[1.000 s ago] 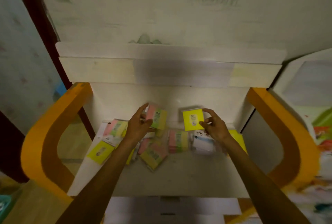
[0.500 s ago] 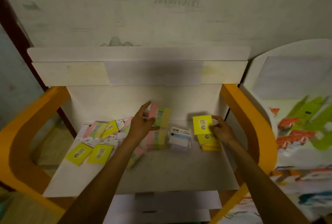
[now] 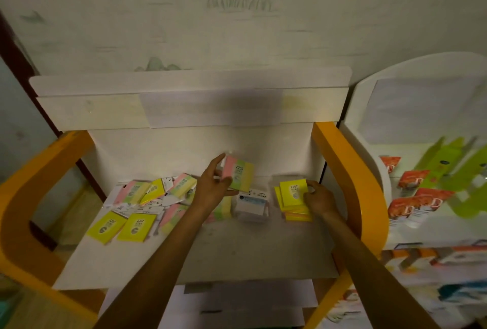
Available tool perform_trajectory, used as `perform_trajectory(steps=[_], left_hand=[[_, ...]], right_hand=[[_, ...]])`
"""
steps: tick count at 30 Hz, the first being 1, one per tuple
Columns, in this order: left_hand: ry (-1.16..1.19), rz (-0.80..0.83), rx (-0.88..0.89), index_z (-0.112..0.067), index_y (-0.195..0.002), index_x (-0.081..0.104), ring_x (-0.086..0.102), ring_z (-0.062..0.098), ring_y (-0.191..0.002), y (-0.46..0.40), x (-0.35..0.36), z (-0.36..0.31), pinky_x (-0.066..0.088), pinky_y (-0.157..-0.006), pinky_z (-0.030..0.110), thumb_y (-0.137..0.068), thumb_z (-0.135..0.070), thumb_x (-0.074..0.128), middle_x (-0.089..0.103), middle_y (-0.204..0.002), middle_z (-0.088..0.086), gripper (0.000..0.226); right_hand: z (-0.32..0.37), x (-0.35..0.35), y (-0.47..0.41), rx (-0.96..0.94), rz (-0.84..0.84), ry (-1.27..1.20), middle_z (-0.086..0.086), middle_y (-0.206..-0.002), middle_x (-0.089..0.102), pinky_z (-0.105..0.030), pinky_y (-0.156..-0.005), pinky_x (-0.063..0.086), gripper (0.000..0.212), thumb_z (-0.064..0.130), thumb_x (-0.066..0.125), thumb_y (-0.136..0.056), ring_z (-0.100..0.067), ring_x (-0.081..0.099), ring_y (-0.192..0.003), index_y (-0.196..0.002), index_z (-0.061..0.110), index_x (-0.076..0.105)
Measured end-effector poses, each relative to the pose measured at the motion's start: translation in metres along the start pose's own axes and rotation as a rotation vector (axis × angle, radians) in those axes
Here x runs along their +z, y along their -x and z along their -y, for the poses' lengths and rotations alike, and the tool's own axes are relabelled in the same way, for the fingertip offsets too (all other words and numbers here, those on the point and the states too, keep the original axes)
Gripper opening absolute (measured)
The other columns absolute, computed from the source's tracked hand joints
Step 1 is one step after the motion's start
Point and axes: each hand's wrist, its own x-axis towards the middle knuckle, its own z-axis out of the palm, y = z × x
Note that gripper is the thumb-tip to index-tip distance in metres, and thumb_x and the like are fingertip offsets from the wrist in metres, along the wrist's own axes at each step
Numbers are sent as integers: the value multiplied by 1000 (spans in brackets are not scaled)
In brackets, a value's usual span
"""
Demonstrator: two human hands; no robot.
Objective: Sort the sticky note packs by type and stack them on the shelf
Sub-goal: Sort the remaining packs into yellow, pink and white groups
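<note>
On the white shelf (image 3: 237, 257) between its orange side rails I see both forearms reaching in from the bottom of the frame. My view has the left hand (image 3: 213, 189) raised off the board, index finger stretched up and forward, thumb and remaining fingers pinching a striped pink-green-yellow pack (image 3: 238, 176) marked 2209; that pack is held upright and tilted, clear of everything below it. The right hand (image 3: 317, 200) sits lower, near the right rail, fingers curled around the edge of a plain yellow pack (image 3: 292, 192) marked 2207, which lies on top of a small yellow stack (image 3: 296, 214) at the shelf's right side. Between the two hands lies a white-wrapped pack (image 3: 251, 203), flat on the board. To the left, a loose jumble of striped and white packs (image 3: 158, 191) overlaps itself, and two yellow packs (image 3: 122, 225) lie side by side nearer the front edge.
</note>
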Motion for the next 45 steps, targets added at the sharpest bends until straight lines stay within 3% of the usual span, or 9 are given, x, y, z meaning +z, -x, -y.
perform_trajectory(steps=[7,10,16,22,31,36,39,42,45], left_hand=[[-16,8,-6,-36,-137,42,65,33,-98,-1,14,1,61,-65,41,-89,0,59,54,-107,5,62],[-40,11,-4,-33,-139,41,64,34,-100,-3,20,1,61,-66,43,-89,0,59,53,-111,9,63],[-64,33,5,-31,-140,39,63,35,-102,-4,24,1,60,-70,48,-89,-1,59,52,-113,15,62],[-59,-7,-26,-31,-139,41,65,33,-97,-8,8,10,61,-64,41,-88,-1,58,53,-111,12,62],[-100,-90,-186,-21,-143,37,65,33,-92,-15,-28,43,60,-60,36,-89,5,54,53,-106,12,62],[-374,-87,-161,-10,-143,36,59,36,-105,-17,-42,62,58,-76,45,-89,-1,57,54,-122,19,59],[-577,-45,-73,-8,-139,41,58,30,-107,-20,-53,68,52,-87,36,-87,-11,64,58,-124,18,57],[-778,1,9,-10,-138,42,47,30,-119,-26,-68,67,40,-96,37,-84,-27,67,51,-130,15,62],[-878,5,149,-13,-135,47,45,32,-121,-31,-86,58,40,-99,39,-83,-36,66,51,-130,14,59]], right_hand=[[5,-2,8,-40,-81,206,-20,-130,45,-40,-90,47,44,22,55,-91,-39,51,-115,-133,11,47],[11,-6,6,-123,-115,243,-17,-130,46,-41,-88,49,43,24,53,-92,-35,51,-116,-133,13,46],[23,-7,1,-292,-35,273,-10,-134,45,-39,-93,47,46,23,53,-93,-28,46,-123,-137,17,44],[35,-1,-1,-358,22,210,-8,-132,48,-38,-89,50,42,20,52,-94,-26,54,-112,-136,18,46],[57,18,-3,-393,60,200,-6,-131,50,-35,-94,47,42,20,53,-94,-23,51,-117,-135,19,46],[69,28,-4,-394,63,206,-7,-135,49,-33,-99,44,44,19,53,-94,-23,48,-123,-137,17,45],[76,33,-3,-398,60,238,-7,-135,49,-32,-99,43,44,19,52,-94,-22,46,-125,-137,17,43],[82,40,-2,-404,60,282,-6,-136,49,-32,-99,42,45,21,51,-95,-22,45,-126,-139,18,42],[91,49,1,-415,73,324,-7,-136,49,-35,-101,42,47,24,51,-95,-23,43,-128,-140,19,40]])
